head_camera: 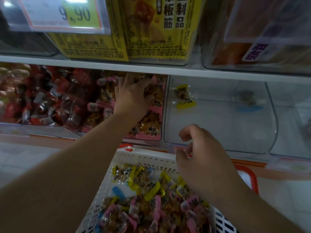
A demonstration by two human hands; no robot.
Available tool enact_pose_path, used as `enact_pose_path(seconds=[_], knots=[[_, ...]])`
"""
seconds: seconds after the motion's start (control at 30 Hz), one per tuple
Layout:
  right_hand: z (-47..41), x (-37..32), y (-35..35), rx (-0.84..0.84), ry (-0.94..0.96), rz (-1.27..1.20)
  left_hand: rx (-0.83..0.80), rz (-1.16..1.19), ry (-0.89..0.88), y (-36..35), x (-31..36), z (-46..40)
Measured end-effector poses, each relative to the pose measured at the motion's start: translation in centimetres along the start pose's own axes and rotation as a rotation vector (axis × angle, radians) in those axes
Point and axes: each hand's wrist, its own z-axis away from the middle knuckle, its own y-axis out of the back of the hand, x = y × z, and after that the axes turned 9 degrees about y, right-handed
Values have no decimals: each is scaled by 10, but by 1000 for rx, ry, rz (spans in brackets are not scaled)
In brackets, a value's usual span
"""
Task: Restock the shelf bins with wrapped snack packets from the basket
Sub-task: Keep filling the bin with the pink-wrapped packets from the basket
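A white slatted basket sits below the shelf and holds several pink packets and yellow packets. My left hand reaches into the shelf bin of pink packets, with fingers and thumb curled round some pink packets at the back. Its fingertips are partly hidden under the shelf edge. My right hand hovers over the basket's far rim, fingers loosely curled and holding nothing. To the right, a clear bin holds a single yellow packet.
A bin of red packets stands left of the pink bin. Far right, another clear bin holds a blue packet. The white shelf board above carries bins with yellow labels and a price tag. An orange frame lies behind the basket.
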Motion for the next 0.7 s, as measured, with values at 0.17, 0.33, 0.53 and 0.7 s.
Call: enact_pose_path(seconds=[0.17,0.33,0.53,0.7], knots=[[0,-2,-3,-3,7,40,-55,24,7,0,3,4],[0,-3,-2,27,14,22,-48,138,-32,17,-3,18],[7,-14,1,127,131,84,-15,252,109,69,-26,83],[33,-36,-34,-110,216,134,-37,181,412,101,-71,171]])
